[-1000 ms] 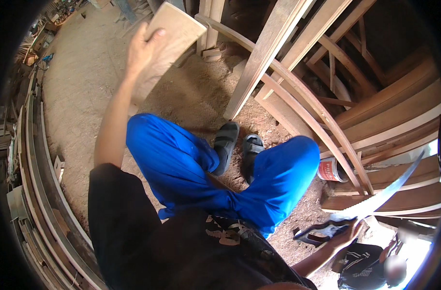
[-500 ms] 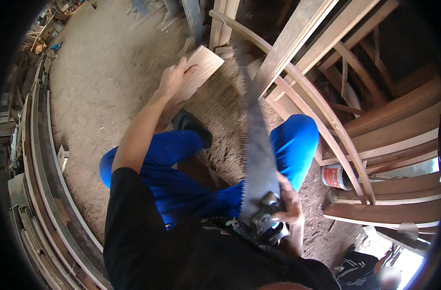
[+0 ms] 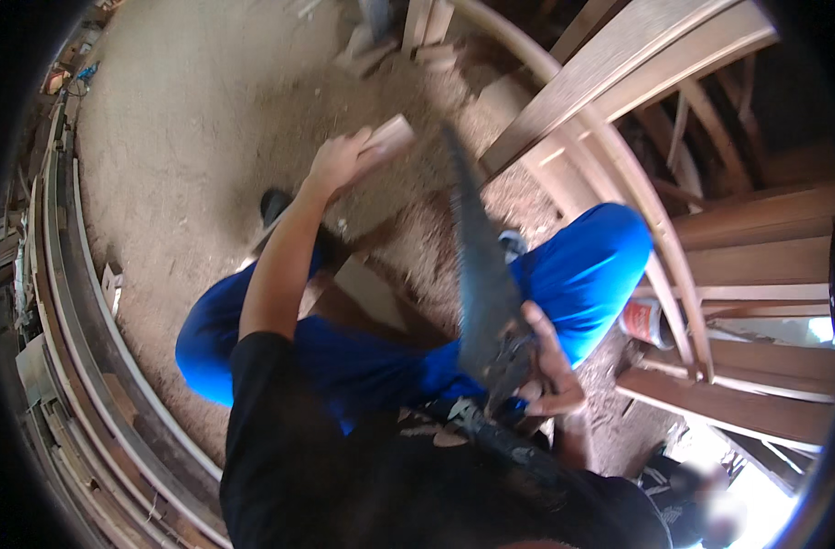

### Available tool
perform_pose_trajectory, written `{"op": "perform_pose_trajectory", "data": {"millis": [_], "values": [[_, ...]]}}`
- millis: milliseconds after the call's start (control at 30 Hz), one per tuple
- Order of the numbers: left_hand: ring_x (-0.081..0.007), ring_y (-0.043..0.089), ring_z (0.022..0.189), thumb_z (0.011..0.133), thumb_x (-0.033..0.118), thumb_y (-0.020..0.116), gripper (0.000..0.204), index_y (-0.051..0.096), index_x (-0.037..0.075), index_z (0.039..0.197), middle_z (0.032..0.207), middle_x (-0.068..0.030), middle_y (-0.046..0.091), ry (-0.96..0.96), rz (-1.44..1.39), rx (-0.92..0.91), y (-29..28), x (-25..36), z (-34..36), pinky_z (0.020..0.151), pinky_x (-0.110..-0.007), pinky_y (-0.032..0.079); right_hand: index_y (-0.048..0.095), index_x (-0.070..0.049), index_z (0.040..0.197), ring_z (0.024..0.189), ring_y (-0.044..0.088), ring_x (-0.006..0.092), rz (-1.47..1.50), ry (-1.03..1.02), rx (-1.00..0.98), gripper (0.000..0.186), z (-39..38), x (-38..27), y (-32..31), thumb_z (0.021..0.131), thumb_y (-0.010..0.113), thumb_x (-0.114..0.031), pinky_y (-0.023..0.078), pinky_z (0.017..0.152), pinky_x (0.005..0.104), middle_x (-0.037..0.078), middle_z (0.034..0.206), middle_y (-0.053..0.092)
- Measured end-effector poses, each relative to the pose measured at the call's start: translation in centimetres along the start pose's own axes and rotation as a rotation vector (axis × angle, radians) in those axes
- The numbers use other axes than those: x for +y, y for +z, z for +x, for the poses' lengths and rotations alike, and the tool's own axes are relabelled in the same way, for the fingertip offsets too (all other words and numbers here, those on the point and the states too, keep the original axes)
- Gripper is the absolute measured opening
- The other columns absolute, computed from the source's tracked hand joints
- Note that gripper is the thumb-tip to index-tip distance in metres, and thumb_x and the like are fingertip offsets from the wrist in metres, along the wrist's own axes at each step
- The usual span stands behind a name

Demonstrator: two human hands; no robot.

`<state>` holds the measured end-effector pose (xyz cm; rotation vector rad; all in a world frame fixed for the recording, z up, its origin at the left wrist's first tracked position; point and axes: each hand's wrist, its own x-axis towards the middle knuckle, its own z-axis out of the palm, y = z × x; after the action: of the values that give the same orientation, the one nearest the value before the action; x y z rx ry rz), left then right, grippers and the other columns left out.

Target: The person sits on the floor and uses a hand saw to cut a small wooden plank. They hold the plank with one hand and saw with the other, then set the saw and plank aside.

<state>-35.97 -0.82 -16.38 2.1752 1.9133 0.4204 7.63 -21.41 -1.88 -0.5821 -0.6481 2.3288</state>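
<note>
From where I stand, the person sits low with knees spread, the left knee out to the left and the right knee to the right, which seems to leave the arms room between them.

The left hand is closed round a short board, out past the left knee and above the dirt floor. Its far end sticks out clear of the fingers, so the grip looks set back to leave that end free.

The right hand is wrapped about the handle end of a saw, close to the body. The blade points away to the far side, its toothed edge turned left, toward the board but apart from it; I'd guess holding it so keeps the teeth off the right leg. The handle is too blurred to make out every finger.

Between the legs lies a pale flat wooden piece; whether it bears any weight I can't tell. On the right, a bucket sits behind curved timbers, perhaps tucked there out of the way.
</note>
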Motion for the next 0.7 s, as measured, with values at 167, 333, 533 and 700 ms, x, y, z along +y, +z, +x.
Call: {"op": "perform_pose_trajectory", "data": {"millis": [167,333,533,700], "values": [[-0.0452,0.064,0.095,0.096,0.049,0.055,0.04,0.054,0.01,0.103,0.1,-0.0209,0.067,-0.08,-0.097,-0.092,5.0,0.0,0.5,0.078,-0.053,0.05,0.014,-0.01,0.143,0.116,0.056,0.035,-0.412,0.004,0.115,0.091,4.5,0.0,-0.3,0.069,0.061,0.017,0.047,0.1,0.0455,0.022,0.145,0.033],[-0.0414,0.067,0.094,0.097,0.048,0.054,0.038,0.055,0.014,0.114,0.103,-0.0149,0.069,-0.096,-0.004,-0.182,8.6,-0.6,0.9,0.077,-0.052,0.053,0.023,-0.008,0.132,0.126,0.041,0.0227,-0.657,0.018,0.177,0.072,8.1,-0.5,0.8,0.072,0.053,0.017,0.04,0.099,0.031,0.024,0.146,0.031],[-0.0374,0.067,0.095,0.097,0.045,0.055,0.035,0.061,0.015,0.113,0.101,-0.0137,0.07,-0.133,-0.062,-0.229,11.3,-0.4,0.6,0.078,-0.051,0.054,0.029,-0.006,0.134,0.146,0.027,0.0386,-1.231,0.101,0.249,0.069,11.8,0.7,-1.1,0.071,0.048,0.017,0.025,0.116,0.0433,0.032,0.153,0.025],[-0.0362,0.067,0.094,0.098,0.043,0.053,0.035,0.064,0.015,0.115,0.102,-0.0141,0.07,-0.064,-0.053,-0.234,11.6,-0.2,0.3,0.079,-0.049,0.054,0.03,-0.006,0.132,0.142,0.023,0.0554,-1.277,0.19,0.186,0.066,14.5,1.2,-1.7,0.071,0.047,0.012,0.022,0.118,0.0472,0.042,0.149,0.026]]}}
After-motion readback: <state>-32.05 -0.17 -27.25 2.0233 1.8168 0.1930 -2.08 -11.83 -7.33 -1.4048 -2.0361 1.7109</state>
